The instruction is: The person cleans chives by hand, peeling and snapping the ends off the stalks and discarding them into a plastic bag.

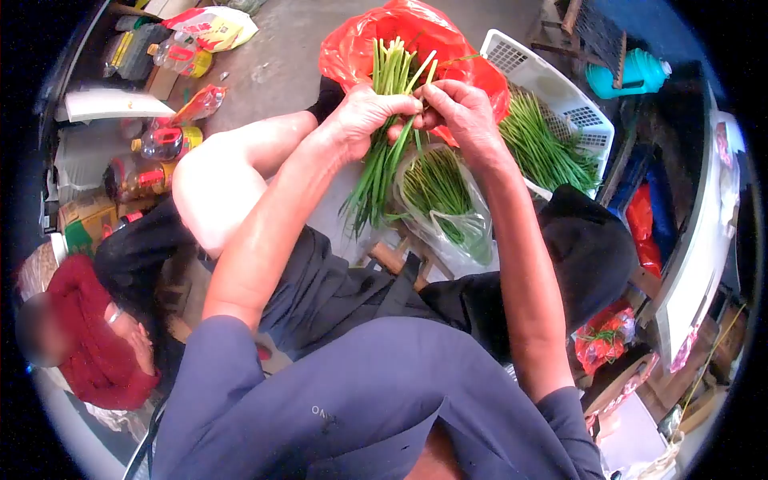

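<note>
My left hand (364, 116) is closed around a bunch of garlic chives (374, 180), pale stalk ends up and green leaves hanging down. My right hand (464, 116) pinches a chive stalk right beside it, the fingertips of both hands nearly touching. Behind the bunch lies an open red plastic bag (346, 52), its inside mostly hidden by stalks and hands. Below my hands, a clear plastic bag (472, 240) holds more chives (436, 188). To the right, a white plastic basket (500, 52) has a heap of loose chives (548, 148) in it.
Several bottles (164, 144) and a cardboard box (84, 216) stand at the left. A seated person in a red sweater (84, 328) is at the lower left. A turquoise jug (640, 74) is at upper right, and a red bag (604, 340) lies lower right.
</note>
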Demonstrator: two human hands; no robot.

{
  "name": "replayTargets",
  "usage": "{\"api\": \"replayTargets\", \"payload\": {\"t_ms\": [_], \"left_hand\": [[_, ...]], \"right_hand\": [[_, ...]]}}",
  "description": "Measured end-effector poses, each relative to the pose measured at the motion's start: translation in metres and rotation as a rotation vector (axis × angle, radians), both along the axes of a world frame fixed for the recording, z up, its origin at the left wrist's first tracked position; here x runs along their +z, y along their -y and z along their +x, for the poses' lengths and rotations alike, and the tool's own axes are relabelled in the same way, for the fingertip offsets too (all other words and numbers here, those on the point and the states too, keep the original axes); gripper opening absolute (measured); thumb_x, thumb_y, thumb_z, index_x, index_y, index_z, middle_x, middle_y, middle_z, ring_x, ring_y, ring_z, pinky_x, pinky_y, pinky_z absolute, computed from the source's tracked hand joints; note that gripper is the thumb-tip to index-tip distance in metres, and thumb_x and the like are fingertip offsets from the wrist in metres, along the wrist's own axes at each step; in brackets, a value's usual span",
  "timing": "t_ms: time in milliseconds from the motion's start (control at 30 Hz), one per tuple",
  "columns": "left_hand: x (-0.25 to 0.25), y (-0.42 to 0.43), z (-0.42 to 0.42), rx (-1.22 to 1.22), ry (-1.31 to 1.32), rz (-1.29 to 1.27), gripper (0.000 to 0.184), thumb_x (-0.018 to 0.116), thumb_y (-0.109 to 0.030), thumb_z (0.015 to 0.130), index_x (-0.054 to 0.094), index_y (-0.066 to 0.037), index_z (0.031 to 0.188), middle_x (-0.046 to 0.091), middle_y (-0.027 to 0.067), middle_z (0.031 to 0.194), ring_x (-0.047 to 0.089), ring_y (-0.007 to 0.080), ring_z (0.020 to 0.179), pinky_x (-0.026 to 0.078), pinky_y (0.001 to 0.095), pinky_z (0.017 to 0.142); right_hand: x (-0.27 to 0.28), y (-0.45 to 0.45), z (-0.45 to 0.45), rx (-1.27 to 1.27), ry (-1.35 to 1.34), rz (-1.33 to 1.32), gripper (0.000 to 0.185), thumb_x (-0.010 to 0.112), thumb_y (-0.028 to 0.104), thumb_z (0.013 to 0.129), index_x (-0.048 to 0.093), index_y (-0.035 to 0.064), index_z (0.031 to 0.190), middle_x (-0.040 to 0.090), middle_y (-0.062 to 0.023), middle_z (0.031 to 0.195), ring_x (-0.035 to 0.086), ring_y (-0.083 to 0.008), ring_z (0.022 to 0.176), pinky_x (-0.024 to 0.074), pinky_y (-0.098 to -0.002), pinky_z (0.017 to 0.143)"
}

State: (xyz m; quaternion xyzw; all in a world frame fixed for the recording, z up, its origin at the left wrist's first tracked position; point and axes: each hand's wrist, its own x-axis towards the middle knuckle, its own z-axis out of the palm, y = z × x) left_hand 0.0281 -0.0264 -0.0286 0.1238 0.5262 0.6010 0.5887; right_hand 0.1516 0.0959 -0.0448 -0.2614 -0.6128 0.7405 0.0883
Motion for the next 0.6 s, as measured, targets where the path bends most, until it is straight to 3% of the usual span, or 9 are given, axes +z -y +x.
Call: {"api": "replayTargets", "payload": {"t_ms": [233,600], "left_hand": [[-0.0044,-0.0008,-0.0016,-0.053,-0.011,0.027,0.010,0.062,-0.010,0.081,0.063,-0.002,0.087,0.064,0.0063,0.071,0.049,0.0066,0.047,0.037,0.0189,0.043],[-0.0037,-0.0007,-0.0042,-0.092,0.011,0.031,0.012,0.061,-0.013,0.083,0.063,-0.002,0.089,0.065,0.0065,0.073,0.051,0.0071,0.049,0.038,0.0188,0.044]], "right_hand": [[-0.0004,-0.0021,-0.0001,0.055,-0.070,0.064,0.025,0.050,0.024,0.096,0.061,0.0015,0.093,0.064,-0.0023,0.074,0.059,-0.0073,0.063,0.0449,-0.0212,0.056],[-0.0018,-0.0009,-0.0021,0.015,-0.060,0.138,0.025,0.050,0.022,0.096,0.059,0.0012,0.086,0.060,-0.0012,0.071,0.053,-0.0071,0.058,0.0445,-0.0227,0.054]]}}
